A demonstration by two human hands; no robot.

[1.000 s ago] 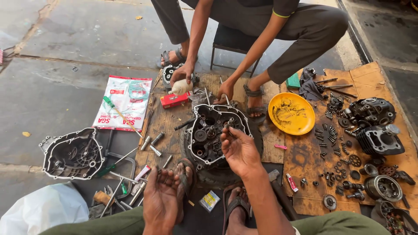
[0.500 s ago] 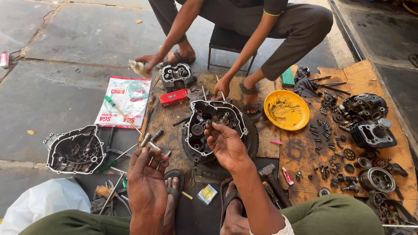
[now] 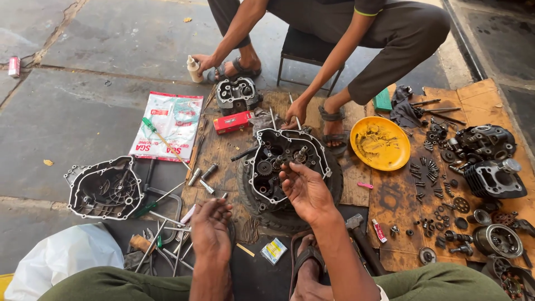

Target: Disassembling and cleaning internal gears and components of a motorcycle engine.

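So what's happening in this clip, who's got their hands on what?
A person sits on the ground over an open engine case resting on a tyre. Their right hand is open, palm up, at the case's near edge; whether it holds a small part is unclear. Their left hand hovers over scattered tools. Opposite, a second person on a stool holds a small bottle in one hand and touches the case's far edge with the other. A case cover lies to the left, a yellow bowl to the right.

- My right hand [image 3: 305, 189] hovers palm-up, fingers loose, over the open engine case [image 3: 281, 161] resting on a tyre [image 3: 290, 214].
- My left hand [image 3: 210, 228] reaches among scattered tools [image 3: 167, 234].
- A co-worker's hand [image 3: 205, 62] holds a small bottle [image 3: 193, 69].
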